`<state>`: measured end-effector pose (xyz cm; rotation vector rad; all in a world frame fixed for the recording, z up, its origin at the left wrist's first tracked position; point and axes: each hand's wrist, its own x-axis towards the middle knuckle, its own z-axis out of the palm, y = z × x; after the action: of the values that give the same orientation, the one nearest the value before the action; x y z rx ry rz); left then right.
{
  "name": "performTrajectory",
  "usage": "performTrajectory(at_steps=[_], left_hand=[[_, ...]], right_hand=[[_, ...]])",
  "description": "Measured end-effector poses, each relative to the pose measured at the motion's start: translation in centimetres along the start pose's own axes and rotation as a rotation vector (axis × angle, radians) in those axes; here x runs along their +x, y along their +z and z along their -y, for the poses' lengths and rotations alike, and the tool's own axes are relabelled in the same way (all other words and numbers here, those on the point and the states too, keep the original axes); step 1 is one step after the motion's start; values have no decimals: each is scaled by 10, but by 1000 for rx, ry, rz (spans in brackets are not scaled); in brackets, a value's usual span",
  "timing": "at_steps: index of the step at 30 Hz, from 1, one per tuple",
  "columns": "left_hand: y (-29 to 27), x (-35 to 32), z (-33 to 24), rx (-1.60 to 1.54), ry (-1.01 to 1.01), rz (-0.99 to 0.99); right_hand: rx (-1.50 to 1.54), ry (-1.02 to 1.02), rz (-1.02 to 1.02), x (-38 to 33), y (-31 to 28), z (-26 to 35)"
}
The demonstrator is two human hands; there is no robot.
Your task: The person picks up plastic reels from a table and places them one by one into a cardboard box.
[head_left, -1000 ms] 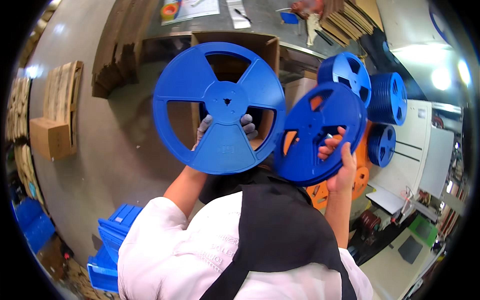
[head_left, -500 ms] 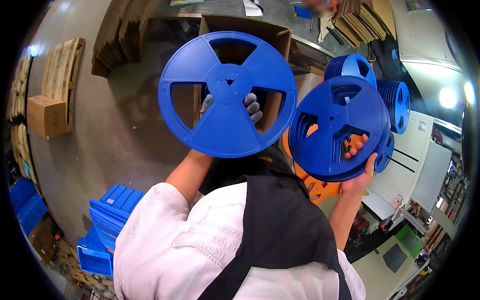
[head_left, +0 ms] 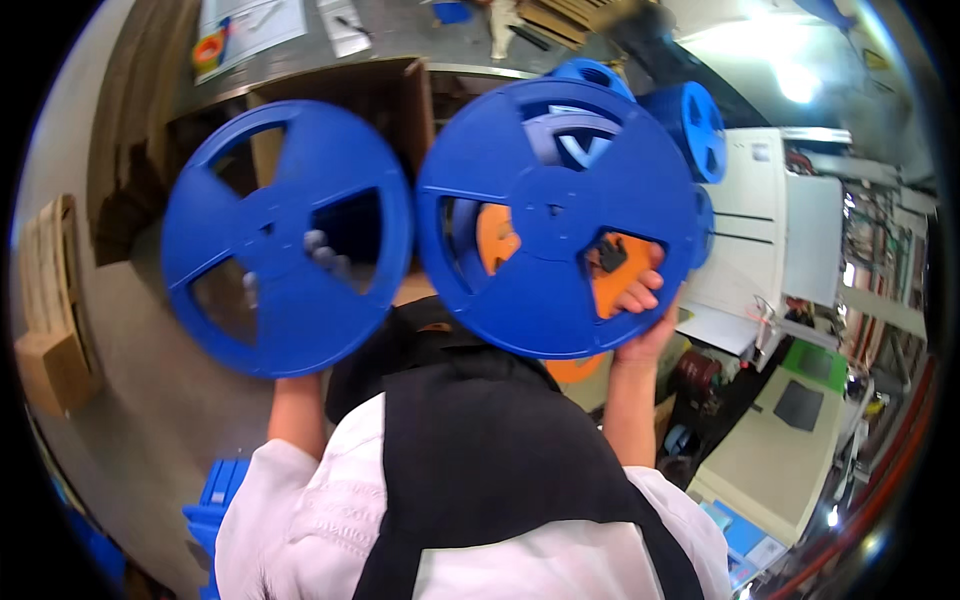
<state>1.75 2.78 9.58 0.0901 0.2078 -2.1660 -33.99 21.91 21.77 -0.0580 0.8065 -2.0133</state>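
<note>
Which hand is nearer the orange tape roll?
Left. In view, the left hand, holding a blue reel, is below and right of the tape roll; the right hand, holding a second reel, is lower and much farther right.

Grey floor spreads left, while a white panel at right bears 2 dark stripes.

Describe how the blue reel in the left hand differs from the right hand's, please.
The left reel looks narrower and sits lower in view; the right reel looks rounder and higher. The gloved left hand shows through two openings of the left reel; the bare right hand shows through one of the right reel. Both are blue with three wide openings.
</note>
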Motion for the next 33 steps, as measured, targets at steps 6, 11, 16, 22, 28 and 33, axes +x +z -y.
performTrajectory(at_steps=[6, 11, 16, 22, 28, 33], left_hand=[[-11, 4, -18, 80, 14, 93], [-18, 4, -20, 117, -7, 82], [-18, 8, -11, 113, -41, 94], [-20, 5, -7, 113, -32, -73], [-44, 25, -8, 274, -115, -379], [-96, 69, 11, 295, -206, -650]], right_hand=[[193, 51, 67, 3, 9, -6], [246, 81, 57, 5, 11, -11], [273, 100, 93, 4, 8, -13], [368, 119, 144, 4, 2, -17], [361, 91, 81, -1, -20, -9], [195, 51, -123, -14, -36, 3]])
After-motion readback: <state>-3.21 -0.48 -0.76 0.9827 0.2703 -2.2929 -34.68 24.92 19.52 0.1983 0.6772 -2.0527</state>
